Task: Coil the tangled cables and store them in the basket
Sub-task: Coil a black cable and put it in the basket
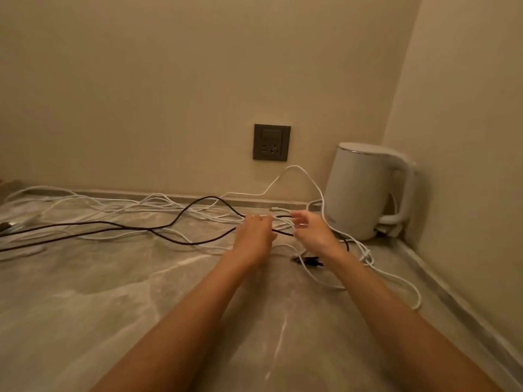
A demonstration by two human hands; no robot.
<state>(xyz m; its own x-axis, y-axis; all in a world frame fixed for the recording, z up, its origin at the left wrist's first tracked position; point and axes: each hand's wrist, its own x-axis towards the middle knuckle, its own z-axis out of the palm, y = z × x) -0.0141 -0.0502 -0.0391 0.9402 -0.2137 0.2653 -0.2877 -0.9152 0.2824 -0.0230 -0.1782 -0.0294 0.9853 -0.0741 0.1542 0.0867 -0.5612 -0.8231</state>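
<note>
Countertop [141, 292] below beige walls [169, 80] bears cables [210, 197]; left fingers [254, 219], right fingers [300, 215] seemingly pinch them.

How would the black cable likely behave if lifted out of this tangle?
Probably floppy: the black cable lies in loose curves on the countertop. Likely light, being thin. It crosses the white cables at several spots, so it may drag them along.
</note>
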